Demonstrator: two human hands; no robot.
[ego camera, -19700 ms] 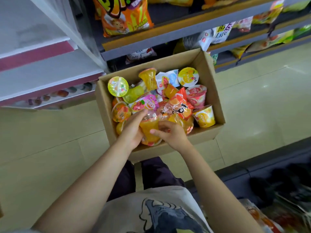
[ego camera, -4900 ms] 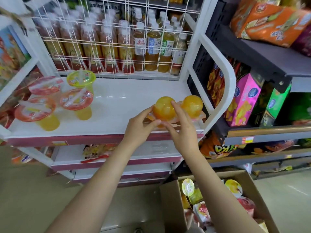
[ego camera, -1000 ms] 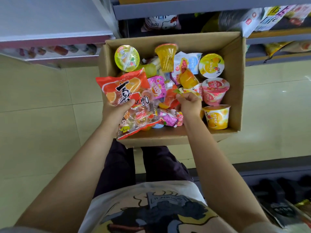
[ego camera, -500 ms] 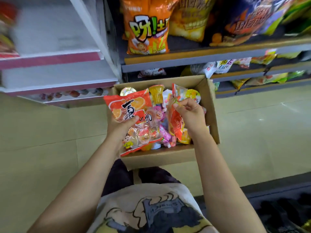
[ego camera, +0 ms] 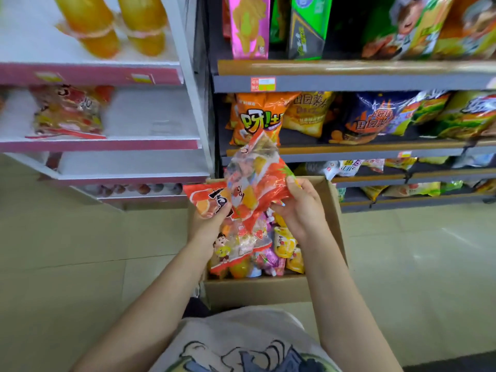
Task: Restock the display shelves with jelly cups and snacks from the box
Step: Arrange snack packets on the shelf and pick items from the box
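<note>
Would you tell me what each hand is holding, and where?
The left hand grips one red jelly bag near its top; the right hand pinches a second bag's edge.

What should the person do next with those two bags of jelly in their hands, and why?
Probably carry both up and left to the white shelf. The left hand grips one jelly bag and the right hand pinches the second jelly bag, both lifted above the box. A similar bag already lies on that shelf, with bare space beside it.

Box (ego camera: 257,291) contents largely behind held bags.
</note>
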